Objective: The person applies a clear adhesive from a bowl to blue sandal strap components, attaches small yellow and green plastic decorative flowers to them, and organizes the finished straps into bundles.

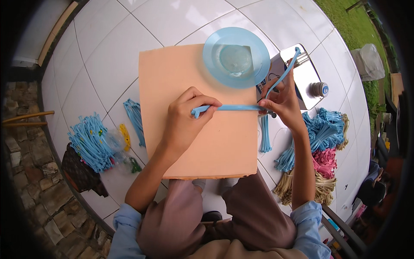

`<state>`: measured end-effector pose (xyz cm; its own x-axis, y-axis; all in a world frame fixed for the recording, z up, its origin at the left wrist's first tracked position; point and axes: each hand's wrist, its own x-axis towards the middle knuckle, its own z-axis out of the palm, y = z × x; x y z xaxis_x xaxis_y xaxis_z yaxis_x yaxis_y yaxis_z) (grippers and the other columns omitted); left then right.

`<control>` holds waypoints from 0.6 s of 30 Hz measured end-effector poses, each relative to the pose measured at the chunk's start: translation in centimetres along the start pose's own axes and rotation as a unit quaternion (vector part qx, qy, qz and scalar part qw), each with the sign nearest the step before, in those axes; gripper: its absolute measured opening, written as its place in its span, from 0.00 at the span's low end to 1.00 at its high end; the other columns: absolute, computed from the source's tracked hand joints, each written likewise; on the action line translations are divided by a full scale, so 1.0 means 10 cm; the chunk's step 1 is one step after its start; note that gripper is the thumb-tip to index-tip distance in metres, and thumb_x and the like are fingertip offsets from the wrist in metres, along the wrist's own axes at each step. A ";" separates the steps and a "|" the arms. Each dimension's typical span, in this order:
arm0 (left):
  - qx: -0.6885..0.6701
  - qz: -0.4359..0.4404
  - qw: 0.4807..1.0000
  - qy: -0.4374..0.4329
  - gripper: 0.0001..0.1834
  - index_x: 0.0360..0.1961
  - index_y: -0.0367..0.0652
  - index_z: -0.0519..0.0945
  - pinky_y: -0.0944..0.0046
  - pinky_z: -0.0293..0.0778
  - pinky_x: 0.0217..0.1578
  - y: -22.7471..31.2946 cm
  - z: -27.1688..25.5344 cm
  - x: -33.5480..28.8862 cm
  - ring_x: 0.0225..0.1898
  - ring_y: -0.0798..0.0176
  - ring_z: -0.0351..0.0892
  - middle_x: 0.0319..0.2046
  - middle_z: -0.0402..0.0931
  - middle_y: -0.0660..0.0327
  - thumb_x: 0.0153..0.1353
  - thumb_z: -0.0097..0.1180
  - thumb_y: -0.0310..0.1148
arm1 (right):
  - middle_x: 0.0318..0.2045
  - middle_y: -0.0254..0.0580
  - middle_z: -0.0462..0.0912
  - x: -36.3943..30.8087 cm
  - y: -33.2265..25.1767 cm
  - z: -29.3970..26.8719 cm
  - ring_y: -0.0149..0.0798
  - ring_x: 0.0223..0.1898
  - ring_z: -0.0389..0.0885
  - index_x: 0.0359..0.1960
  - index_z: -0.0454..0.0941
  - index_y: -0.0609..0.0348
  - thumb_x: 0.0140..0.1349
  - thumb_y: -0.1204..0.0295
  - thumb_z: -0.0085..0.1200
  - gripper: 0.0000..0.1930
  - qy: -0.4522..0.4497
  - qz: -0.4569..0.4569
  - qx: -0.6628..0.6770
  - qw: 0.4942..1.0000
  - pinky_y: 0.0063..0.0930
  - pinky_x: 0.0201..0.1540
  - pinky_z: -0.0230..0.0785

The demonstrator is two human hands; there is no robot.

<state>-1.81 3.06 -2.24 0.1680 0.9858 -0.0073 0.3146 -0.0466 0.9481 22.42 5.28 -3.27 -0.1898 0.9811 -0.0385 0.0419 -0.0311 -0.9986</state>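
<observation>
A thin bundle of light blue cords (239,107) stretches level above the peach board (202,146), which rests over my lap. My left hand (186,115) pinches the bundle near its knotted left end. At the board's right edge, my right hand (285,103) is closed on the other end. One blue strand (282,80) rises from the right fingers to a small curled tip. Whether it belongs to the same bundle I cannot tell. A translucent blue bowl (210,47) sits on the board's far right corner, overhanging it. Below my right hand, more blue cords (265,136) lie beside the board.
Blue cord bundles (90,142) lie at left near a yellow bundle (124,137). At right are blue (324,129), pink (325,162) and beige bundles (324,190). A shiny metal tin (307,64) holds a small round container (319,89). White floor tiles (108,43) surround the board.
</observation>
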 end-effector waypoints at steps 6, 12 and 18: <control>0.078 0.073 0.994 -0.015 0.14 0.31 0.41 0.82 0.66 0.70 0.28 0.01 -0.03 -0.02 0.27 0.65 0.70 0.26 0.66 0.62 0.44 0.56 0.14 | 0.32 0.45 0.73 0.04 -0.04 0.01 0.35 0.27 0.79 0.65 0.17 0.45 0.48 0.80 0.64 0.61 -0.021 0.027 0.019 0.999 0.26 0.24 0.77; 0.113 0.086 0.985 -0.096 0.24 0.38 0.44 0.83 0.64 0.71 0.34 0.10 -0.06 -0.03 0.32 0.61 0.66 0.29 0.59 0.59 0.38 0.53 0.12 | 0.32 0.45 0.73 0.04 0.02 0.00 0.35 0.28 0.78 0.65 0.17 0.48 0.48 0.78 0.64 0.61 -0.017 0.009 -0.007 1.000 0.27 0.27 0.77; 0.126 0.096 0.981 -0.110 0.31 0.42 0.51 0.83 0.72 0.60 0.27 0.10 -0.07 -0.01 0.27 0.69 0.59 0.29 0.55 0.64 0.36 0.51 0.10 | 0.32 0.42 0.74 0.05 0.10 -0.02 0.33 0.33 0.75 0.66 0.19 0.49 0.47 0.77 0.66 0.62 -0.021 0.001 -0.011 1.000 0.25 0.33 0.74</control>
<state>-2.21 3.04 -1.09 0.4363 0.8971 0.0695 0.4727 -0.2942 0.8306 22.57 5.79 -4.27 -0.2315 0.9719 -0.0428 0.0643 -0.0286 -0.9975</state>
